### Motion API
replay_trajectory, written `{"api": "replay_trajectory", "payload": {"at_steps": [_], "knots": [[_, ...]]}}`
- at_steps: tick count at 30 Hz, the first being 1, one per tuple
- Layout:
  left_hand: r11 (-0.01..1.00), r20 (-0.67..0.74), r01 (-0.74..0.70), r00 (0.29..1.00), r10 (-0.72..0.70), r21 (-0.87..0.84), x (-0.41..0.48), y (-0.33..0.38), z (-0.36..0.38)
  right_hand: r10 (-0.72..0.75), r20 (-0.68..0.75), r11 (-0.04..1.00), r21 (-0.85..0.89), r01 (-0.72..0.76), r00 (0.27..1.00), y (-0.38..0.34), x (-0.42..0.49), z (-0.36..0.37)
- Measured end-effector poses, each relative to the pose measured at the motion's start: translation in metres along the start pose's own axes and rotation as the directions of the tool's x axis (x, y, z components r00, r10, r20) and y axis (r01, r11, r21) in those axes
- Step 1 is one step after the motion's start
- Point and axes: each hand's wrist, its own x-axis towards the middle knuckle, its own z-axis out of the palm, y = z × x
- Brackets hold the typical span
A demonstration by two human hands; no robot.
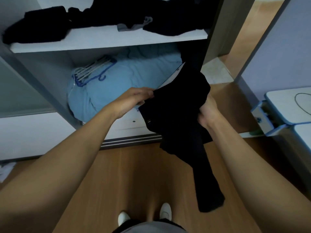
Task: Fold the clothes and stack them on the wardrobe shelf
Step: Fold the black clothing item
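While garment (178, 115) dangles, hangers (91, 71) rest on bedding (127, 76)

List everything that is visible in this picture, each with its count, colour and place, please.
black garment: one, black, held before the wardrobe, one end hanging toward the floor
dark clothes: several, black, heaped unfolded on the shelf
grey garment: one, grey, among the dark clothes
shelf: one, white, upper wardrobe
bundle: one, light blue, under the shelf
hangers: several, blue and white, on the bundle
floor: one, brown wood, below
white furniture: count unclear, white with blue trim, far right
shoes: two, white, bottom edge
left hand: one, pinches the black garment's upper edge
right hand: one, grips the black garment's right side
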Motion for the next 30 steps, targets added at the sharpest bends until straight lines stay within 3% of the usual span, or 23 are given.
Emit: {"api": "replay_trajectory", "payload": {"at_steps": [2, 5, 7, 10, 12, 16, 18, 23, 25, 27, 30], "knots": [[0.999, -0.053, 0.048, 0.997, -0.049, -0.012, -0.009, -0.001, -0.006, -0.004, -0.020, 0.997, 0.076, 0.006, 1.000, -0.002, -0.005, 0.009], [0.987, 0.063, 0.158, 0.986, -0.157, -0.014, -0.023, -0.004, -0.011, 0.075, -0.056, 0.991, 0.117, -0.068, 0.996, 0.001, -0.007, 0.029], [0.992, 0.098, 0.119, 0.989, -0.114, -0.049, -0.031, -0.002, -0.011, 0.162, -0.055, 0.986, 0.055, -0.159, 0.985, 0.004, -0.007, 0.051], [0.943, -0.100, 0.027, 0.993, -0.064, -0.332, -0.037, 0.010, -0.021, 0.183, -0.063, 0.968, -0.165, -0.191, 0.981, 0.008, -0.013, 0.087], [0.925, -0.242, -0.041, 0.969, -0.056, -0.377, -0.040, 0.017, -0.040, 0.150, -0.052, 0.938, -0.308, -0.159, 0.987, 0.012, -0.018, 0.099], [0.944, -0.332, -0.072, 0.942, -0.041, -0.322, -0.054, 0.022, -0.075, 0.290, 0.198, 0.949, -0.189, -0.254, 0.936, 0.027, -0.032, 0.114], [0.924, -0.345, -0.102, 0.938, -0.034, -0.369, -0.061, 0.025, -0.082, 0.271, 0.302, 0.942, -0.279, -0.187, 0.914, 0.041, -0.041, 0.133], [0.917, -0.378, -0.175, 0.926, 0.029, -0.359, -0.076, 0.033, -0.102, 0.019, 0.429, 0.775, -0.577, 0.257, 0.903, 0.086, -0.044, 0.177], [0.940, -0.377, -0.157, 0.925, 0.033, -0.302, -0.088, 0.026, -0.115, -0.038, 0.387, 0.716, -0.633, 0.295, 0.921, 0.090, -0.033, 0.178], [0.938, -0.418, -0.140, 0.908, -0.006, -0.317, -0.100, 0.015, -0.130, -0.003, 0.421, 0.659, -0.681, 0.319, 0.907, 0.085, -0.023, 0.174], [0.944, -0.614, -0.115, 0.783, -0.105, -0.308, -0.114, 0.000, -0.152, 0.094, 0.509, 0.639, -0.690, 0.340, 0.856, 0.076, -0.015, 0.166]]}}
